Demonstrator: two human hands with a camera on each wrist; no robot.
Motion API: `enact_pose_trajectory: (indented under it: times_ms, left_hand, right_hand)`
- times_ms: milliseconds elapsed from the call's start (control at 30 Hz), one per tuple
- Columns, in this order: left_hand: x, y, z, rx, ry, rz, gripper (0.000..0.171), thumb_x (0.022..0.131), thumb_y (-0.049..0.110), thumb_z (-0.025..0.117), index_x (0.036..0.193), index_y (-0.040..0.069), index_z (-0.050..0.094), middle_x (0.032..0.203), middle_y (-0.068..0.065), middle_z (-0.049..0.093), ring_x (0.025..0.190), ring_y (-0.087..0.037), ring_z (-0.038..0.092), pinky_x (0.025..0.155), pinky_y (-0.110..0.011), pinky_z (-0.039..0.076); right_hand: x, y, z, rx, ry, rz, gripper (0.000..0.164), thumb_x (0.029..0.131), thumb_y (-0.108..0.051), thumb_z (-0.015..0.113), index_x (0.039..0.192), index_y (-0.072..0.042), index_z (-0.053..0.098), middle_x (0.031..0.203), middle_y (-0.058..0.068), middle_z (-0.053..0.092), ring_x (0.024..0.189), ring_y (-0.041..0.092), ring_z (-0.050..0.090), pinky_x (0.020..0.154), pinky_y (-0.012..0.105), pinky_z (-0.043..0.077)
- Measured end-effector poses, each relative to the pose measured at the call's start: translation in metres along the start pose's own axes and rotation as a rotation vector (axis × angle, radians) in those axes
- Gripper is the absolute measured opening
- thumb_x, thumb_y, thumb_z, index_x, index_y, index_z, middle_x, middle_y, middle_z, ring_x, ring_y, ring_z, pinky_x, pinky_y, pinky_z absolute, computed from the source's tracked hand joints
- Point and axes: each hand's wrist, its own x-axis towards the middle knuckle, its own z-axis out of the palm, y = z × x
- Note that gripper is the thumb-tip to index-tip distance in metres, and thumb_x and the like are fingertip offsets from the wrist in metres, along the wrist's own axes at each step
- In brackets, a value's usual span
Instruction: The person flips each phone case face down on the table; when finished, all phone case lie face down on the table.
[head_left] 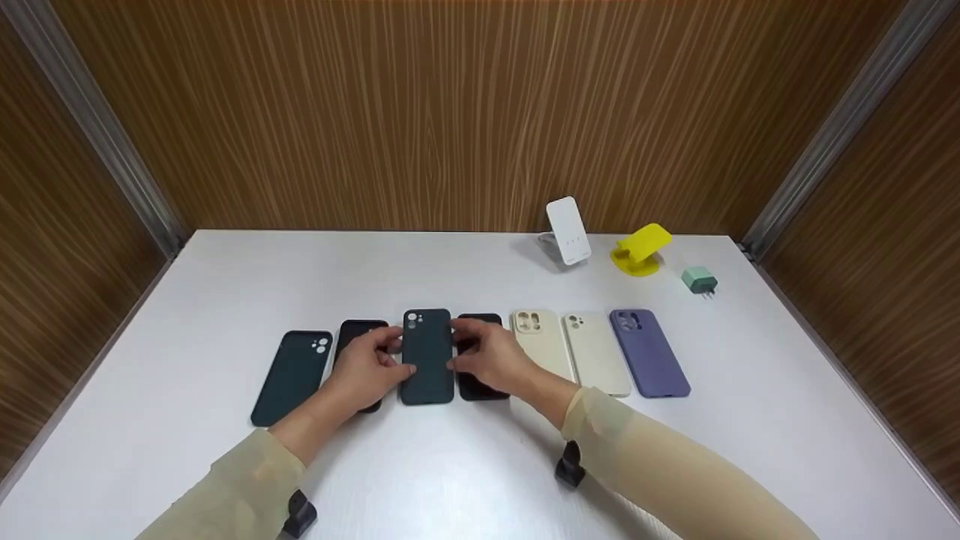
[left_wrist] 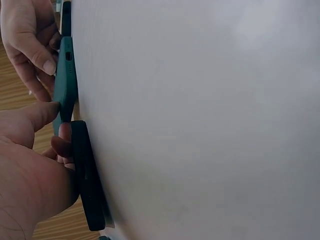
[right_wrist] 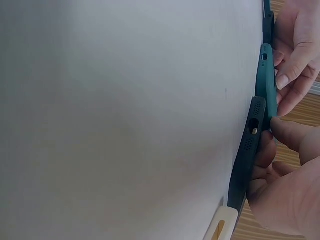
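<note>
A dark green phone case (head_left: 427, 364) lies back up in the middle of the row, its camera holes at the top left. My left hand (head_left: 366, 371) holds its left edge, thumb low and fingers higher up. From the other side my right hand (head_left: 491, 356) grips the right edge in the same way. In the left wrist view the thumb presses the rim of the green case (left_wrist: 65, 80). A black case (head_left: 360, 328) is partly hidden under my left hand, and another black case (head_left: 484, 390) under my right.
Another dark green case (head_left: 292, 379) lies at the left end. To the right are a cream case (head_left: 541, 345), a white case (head_left: 598, 356) and a purple case (head_left: 652, 356). Behind them stand a white stand (head_left: 568, 229), a yellow stand (head_left: 641, 244) and a green charger plug (head_left: 699, 280).
</note>
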Motion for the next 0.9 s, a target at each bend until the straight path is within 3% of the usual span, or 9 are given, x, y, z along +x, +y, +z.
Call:
enact_pose_trajectory:
  times_ms: [367,600,900]
  left_hand:
    - [-0.003,0.004,-0.009,-0.022,0.016,-0.019,0.06,0.092,0.005,0.08,0.148,0.003,0.058,0.133,-0.014,0.065,0.09,-0.018,0.06,0.076,-0.027,0.05]
    - [-0.007,0.009,-0.04,-0.014,0.022,-0.005,0.055,0.097,0.01,0.077,0.148,0.005,0.058,0.14,-0.017,0.062,0.1,-0.022,0.062,0.086,-0.034,0.053]
    - [-0.013,-0.009,-0.072,0.081,0.013,-0.063,0.06,0.097,0.015,0.077,0.151,0.002,0.054,0.142,-0.018,0.06,0.099,-0.021,0.061,0.081,-0.031,0.052]
  right_hand:
    - [-0.001,-0.003,0.002,0.005,0.004,-0.017,0.063,0.091,-0.004,0.082,0.149,-0.001,0.058,0.13,0.014,0.07,0.101,0.02,0.07,0.095,0.04,0.057]
    - [-0.002,-0.01,0.003,0.061,0.007,-0.023,0.06,0.093,-0.003,0.078,0.149,-0.001,0.058,0.128,0.014,0.072,0.104,0.022,0.068,0.096,0.04,0.058]
    - [0.001,-0.032,0.017,0.116,-0.041,-0.04,0.058,0.095,-0.004,0.078,0.15,-0.003,0.058,0.122,0.009,0.073,0.102,0.018,0.067,0.088,0.032,0.058]
